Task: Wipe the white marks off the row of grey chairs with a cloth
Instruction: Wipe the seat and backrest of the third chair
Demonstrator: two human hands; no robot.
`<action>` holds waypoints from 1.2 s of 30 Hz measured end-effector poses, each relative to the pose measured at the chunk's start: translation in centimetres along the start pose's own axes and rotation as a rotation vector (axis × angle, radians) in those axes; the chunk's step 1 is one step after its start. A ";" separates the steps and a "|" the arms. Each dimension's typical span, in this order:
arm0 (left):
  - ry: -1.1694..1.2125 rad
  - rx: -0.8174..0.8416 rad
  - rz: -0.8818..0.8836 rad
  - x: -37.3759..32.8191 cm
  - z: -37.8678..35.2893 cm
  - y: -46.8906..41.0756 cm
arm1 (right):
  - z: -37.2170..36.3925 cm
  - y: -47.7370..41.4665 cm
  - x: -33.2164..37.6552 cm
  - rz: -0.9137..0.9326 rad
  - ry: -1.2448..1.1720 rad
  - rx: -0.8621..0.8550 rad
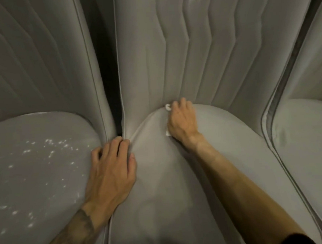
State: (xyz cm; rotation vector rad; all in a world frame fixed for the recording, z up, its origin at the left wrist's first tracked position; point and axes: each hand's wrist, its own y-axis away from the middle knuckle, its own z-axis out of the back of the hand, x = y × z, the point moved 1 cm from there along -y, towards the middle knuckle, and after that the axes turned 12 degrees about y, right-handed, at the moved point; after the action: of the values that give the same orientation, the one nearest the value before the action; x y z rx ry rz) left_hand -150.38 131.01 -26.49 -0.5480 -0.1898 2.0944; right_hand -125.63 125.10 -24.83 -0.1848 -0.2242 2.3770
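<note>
Beside cloth (167, 107), speckled left seat (36, 157)

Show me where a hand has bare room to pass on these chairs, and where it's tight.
Free: the front of the middle seat between the two forearms, and the right seat. Tight: the back crease, where the right hand holds the cloth, and the dark gap by the left hand. The left seat carries white marks.
</note>
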 end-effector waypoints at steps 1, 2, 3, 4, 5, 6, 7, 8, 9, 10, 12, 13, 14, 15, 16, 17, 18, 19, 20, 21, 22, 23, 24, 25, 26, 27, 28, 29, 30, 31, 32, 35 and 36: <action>0.002 0.000 0.002 0.1 0.1 0.1 | 0.0 0.1 0.8 0.058 -0.008 -0.009; 0.004 0.000 0.001 0.2 0.1 0.1 | 0.2 0.1 0.6 0.093 -0.001 -0.016; 0.003 0.002 0.000 0.3 0.1 0.2 | 0.4 0.1 -0.4 0.107 0.011 -0.025; 0.000 0.005 0.001 0.3 0.1 0.3 | 0.4 0.0 -1.9 0.096 0.031 -0.033; -0.002 0.009 0.001 0.3 0.1 0.3 | 0.3 -0.1 -3.6 0.053 0.054 -0.037; -0.002 0.013 0.001 0.3 0.0 0.2 | 0.2 -0.1 -5.2 -0.018 0.068 -0.029; 0.001 0.015 0.001 0.1 -0.2 0.1 | -0.1 -0.2 -6.5 -0.094 0.083 -0.016; 0.004 0.015 0.001 -0.1 -0.2 0.1 | -0.2 -0.3 -6.8 -0.147 0.107 -0.004; 0.008 0.013 0.004 -0.2 -0.2 0.0 | -0.2 -0.6 -5.8 -0.147 0.123 0.001; 0.011 0.009 0.007 -0.2 -0.2 -0.1 | -0.2 -0.8 -3.9 -0.101 0.110 0.015; 0.004 0.007 0.007 -0.1 0.0 0.0 | -0.2 -0.7 0.5 0.047 0.013 0.024; 0.000 0.005 0.007 0.0 0.0 0.0 | -0.1 -0.4 1.7 0.111 -0.019 -0.003; -0.003 0.000 0.004 0.1 0.1 0.1 | 0.2 -0.2 1.8 0.155 -0.014 -0.020; -0.003 -0.005 -0.003 0.2 0.1 0.2 | 0.5 -0.1 0.9 0.171 0.008 -0.025; -0.003 -0.009 -0.009 0.2 0.1 0.3 | 0.5 -0.3 -0.7 0.155 0.038 -0.014; 0.000 -0.015 -0.014 0.1 0.0 0.3 | 0.3 -0.5 -2.4 0.096 0.059 -0.012; 0.003 -0.018 -0.016 0.0 0.0 0.2 | 0.1 -0.9 -3.8 0.012 0.070 -0.007; 0.005 -0.015 -0.014 -0.1 -0.1 0.2 | 0.1 -1.0 -4.5 -0.055 0.085 0.016; 0.003 -0.009 -0.009 -0.2 -0.1 0.1 | 0.2 -1.0 -3.8 -0.065 0.106 0.021; -0.001 -0.005 -0.006 -0.2 -0.1 0.1 | 0.4 -0.9 -2.1 -0.020 0.103 -0.009; -0.003 -0.002 -0.005 -0.2 0.0 0.0 | 0.5 -0.6 -0.2 0.052 0.076 -0.015; -0.002 -0.001 -0.003 -0.1 0.0 0.0 | 0.7 -0.2 1.4 0.118 0.035 -0.019; -0.003 -0.001 0.000 0.1 0.1 0.0 | 0.8 0.3 2.2 0.175 -0.004 -0.019; -0.006 -0.002 0.000 0.2 0.1 0.1 | 0.9 0.4 1.9 0.192 -0.030 -0.003; -0.009 -0.004 -0.005 0.2 0.1 0.2 | 0.9 0.3 0.6 0.171 -0.032 -0.013; -0.013 -0.008 -0.013 0.2 0.0 0.2 | 0.8 0.0 -1.1 0.134 -0.011 -0.020; -0.014 -0.011 -0.017 0.2 0.0 0.2 | 0.6 -0.4 -2.8 0.076 0.029 -0.028; -0.011 -0.010 -0.018 0.1 -0.1 0.1 | 0.4 -0.6 -4.1 0.013 0.064 -0.029; -0.007 -0.007 -0.016 0.0 -0.2 0.0 | 0.3 -0.7 -4.5 -0.028 0.078 -0.028; -0.003 -0.002 -0.010 -0.1 -0.2 -0.1 | 0.4 -0.7 -3.6 -0.028 0.067 -0.041; -0.004 0.003 -0.004 -0.1 -0.3 -0.1 | 0.5 -0.5 -1.7 0.011 0.054 -0.044; -0.015 0.004 0.002 0.1 -0.1 0.1 | 0.4 0.6 3.7 0.119 -0.026 -0.028; -0.008 -0.003 0.004 0.2 -0.1 0.1 | 0.4 0.9 4.1 0.121 -0.056 -0.038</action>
State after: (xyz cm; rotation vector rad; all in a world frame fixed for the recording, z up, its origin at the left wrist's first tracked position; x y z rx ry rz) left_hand -150.54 131.15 -26.65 -0.5423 -0.1961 2.1011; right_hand -129.30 127.21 -24.91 -0.1532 -0.2923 2.5012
